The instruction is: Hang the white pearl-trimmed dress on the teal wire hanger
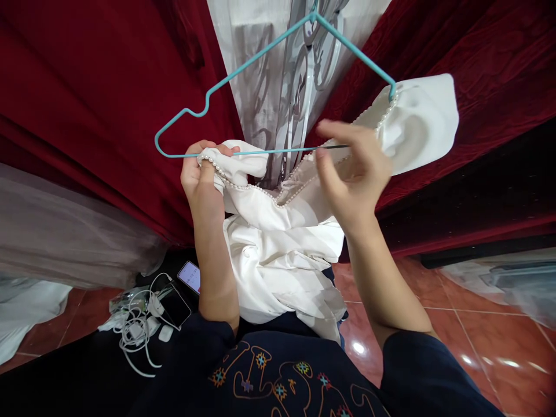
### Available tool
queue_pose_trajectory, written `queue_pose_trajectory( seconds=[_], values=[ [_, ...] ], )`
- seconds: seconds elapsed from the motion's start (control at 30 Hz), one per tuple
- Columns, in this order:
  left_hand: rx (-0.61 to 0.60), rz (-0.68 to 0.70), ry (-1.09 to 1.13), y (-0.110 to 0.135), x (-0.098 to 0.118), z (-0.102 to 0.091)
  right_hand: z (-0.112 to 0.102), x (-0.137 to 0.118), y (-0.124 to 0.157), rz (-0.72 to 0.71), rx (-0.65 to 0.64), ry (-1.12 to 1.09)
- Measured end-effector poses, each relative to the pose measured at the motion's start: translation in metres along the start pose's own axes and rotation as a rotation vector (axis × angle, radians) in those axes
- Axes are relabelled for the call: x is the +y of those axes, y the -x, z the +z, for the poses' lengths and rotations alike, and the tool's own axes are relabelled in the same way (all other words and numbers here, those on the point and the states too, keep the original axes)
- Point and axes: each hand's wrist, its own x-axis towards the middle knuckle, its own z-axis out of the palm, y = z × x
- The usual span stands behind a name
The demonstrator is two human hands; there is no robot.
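Observation:
A white garment with pearl trim along its neckline (260,208) hangs partly on a light blue hanger (256,55). One shoulder of the garment is over the hanger's right end, with a white sleeve spread out beyond it. My left hand (204,174) grips the other pearl-edged shoulder at the hanger's lower bar, below its bare left end. My right hand (358,168) is beside the bar near the right shoulder, thumb and fingers apart, somewhat blurred. The lower folds of the garment drape down over my lap.
Dark red curtains (108,104) hang on both sides, with a grey metal scrollwork piece (299,98) between them. At lower left, a black surface holds tangled white cables (134,333), a phone with a lit screen (189,277) and a dark-screened phone (176,307). Reddish floor tiles (478,341) lie at right.

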Motion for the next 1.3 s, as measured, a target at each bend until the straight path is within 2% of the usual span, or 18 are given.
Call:
queue_pose_trajectory(
  seconds=[0.07,0.1,0.2,0.27,0.43,0.5,0.57,0.63,0.67,0.7,0.73,0.77,0.83,0.87,1.0,1.07,1.2,1.3],
  values=[
    [-0.012,0.065,-0.010,-0.004,-0.009,-0.007,-0.006,0.018,-0.006,-0.116,0.210,0.115],
    [-0.018,0.090,-0.014,-0.006,-0.012,-0.010,-0.009,0.028,-0.009,-0.146,0.251,0.153],
    [-0.014,0.129,-0.041,-0.010,-0.013,-0.016,-0.017,0.058,-0.022,-0.050,0.160,0.104],
    [-0.008,0.156,-0.063,-0.010,-0.009,-0.017,-0.021,0.070,-0.034,0.028,0.156,0.003],
    [-0.003,0.213,-0.050,-0.008,0.005,-0.011,-0.040,0.097,-0.056,0.021,0.172,-0.026],
    [0.001,0.222,-0.038,-0.007,0.007,-0.008,-0.052,0.114,-0.051,0.092,0.216,0.007],
    [0.011,0.220,-0.033,-0.006,0.006,-0.007,-0.065,0.125,-0.036,0.105,0.340,-0.003],
    [0.024,0.211,-0.024,-0.005,0.004,-0.006,-0.073,0.119,-0.016,0.051,0.484,-0.028],
    [0.027,0.202,-0.016,-0.004,0.002,-0.006,-0.075,0.108,-0.006,0.056,0.521,-0.005],
    [0.026,0.189,-0.005,-0.004,-0.001,-0.006,-0.074,0.092,0.003,0.016,0.643,-0.011],
    [0.025,0.175,0.008,-0.004,-0.003,-0.007,-0.070,0.075,0.009,0.049,0.688,-0.006],
    [0.027,0.161,0.016,-0.004,-0.006,-0.007,-0.065,0.056,0.013,0.124,0.627,-0.004],
    [0.030,0.132,0.007,-0.003,-0.010,-0.008,-0.048,0.026,0.015,0.095,0.598,-0.059],
    [0.030,0.111,-0.009,-0.003,-0.011,-0.009,-0.039,0.017,0.013,0.091,0.499,-0.089],
    [0.031,0.051,-0.089,0.000,-0.006,-0.006,-0.014,0.017,0.001,0.188,0.048,-0.108],
    [0.024,0.063,-0.126,0.003,0.000,-0.005,-0.013,0.024,-0.001,0.246,-0.078,-0.055],
    [-0.027,0.082,-0.217,0.006,0.002,-0.017,-0.024,0.025,0.000,0.242,-0.126,0.009],
    [0.135,0.185,-0.433,0.005,-0.007,-0.044,-0.034,0.021,-0.001,0.233,-0.121,0.029]
  ],
)
